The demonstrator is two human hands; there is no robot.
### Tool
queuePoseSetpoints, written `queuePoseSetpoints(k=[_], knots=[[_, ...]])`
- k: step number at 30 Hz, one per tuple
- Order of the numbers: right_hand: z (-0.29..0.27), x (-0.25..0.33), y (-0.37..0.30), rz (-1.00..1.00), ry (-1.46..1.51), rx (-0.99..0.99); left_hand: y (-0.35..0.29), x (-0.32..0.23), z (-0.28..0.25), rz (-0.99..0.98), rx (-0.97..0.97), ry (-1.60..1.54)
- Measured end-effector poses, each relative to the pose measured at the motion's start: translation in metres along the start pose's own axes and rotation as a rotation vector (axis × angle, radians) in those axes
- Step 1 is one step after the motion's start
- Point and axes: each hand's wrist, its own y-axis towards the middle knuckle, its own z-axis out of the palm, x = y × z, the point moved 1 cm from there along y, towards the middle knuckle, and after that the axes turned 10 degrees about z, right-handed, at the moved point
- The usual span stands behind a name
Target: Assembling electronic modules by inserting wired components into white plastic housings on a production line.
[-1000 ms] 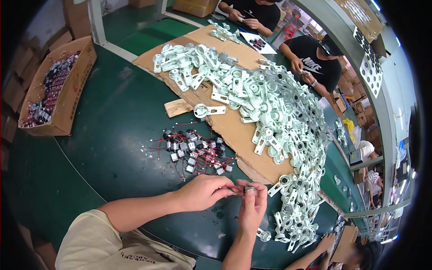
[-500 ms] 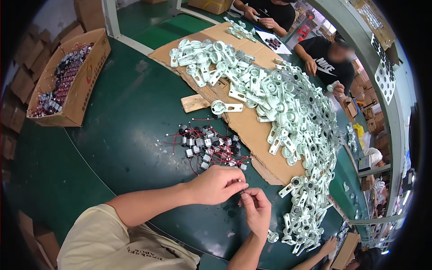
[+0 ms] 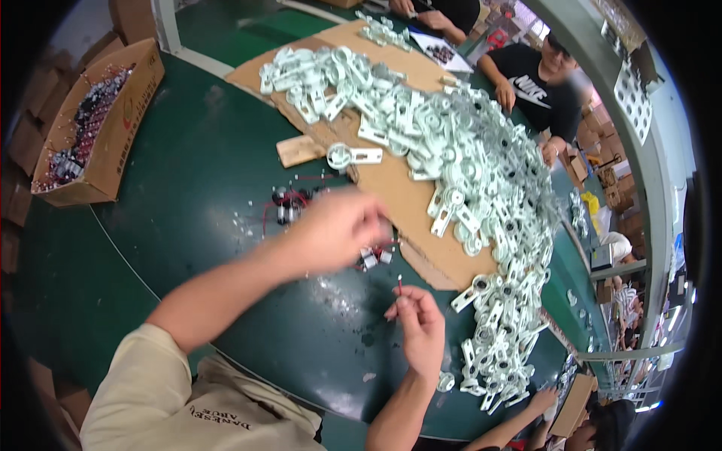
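left hand (image 3: 338, 229): blurred above the motor pile (image 3: 288, 214), partly hiding it; cannot tell whether its fingers hold anything | right hand (image 3: 421, 331): fingers pinched on a red lead (image 3: 400, 289), white tip up; above green surface (image 3: 203, 173) | pale-green parts (image 3: 451, 135): heaped across cardboard sheet (image 3: 429, 259)

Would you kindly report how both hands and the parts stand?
Left hand blurred, grip unclear. Right hand pinching a white-tipped red wire. Motor pile partly hidden behind left hand.
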Motion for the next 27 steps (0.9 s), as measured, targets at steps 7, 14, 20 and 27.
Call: queuePoseSetpoints(k=[7,14,20,27], knots=[[0.000,-0.004,0.004,-0.072,0.143,-0.080,0.060,0.073,-0.041,-0.002,0.048,0.857],[0.000,-0.001,-0.005,-0.106,0.175,-0.171,0.024,0.001,-0.031,-0.209,0.023,0.307],[0.034,0.012,-0.014,-0.138,0.182,-0.217,-0.037,-0.011,0.029,-0.389,0.177,-0.575],[0.033,-0.002,-0.006,-0.246,-0.120,-0.495,-0.054,-0.004,0.049,-0.522,0.251,-1.041]])
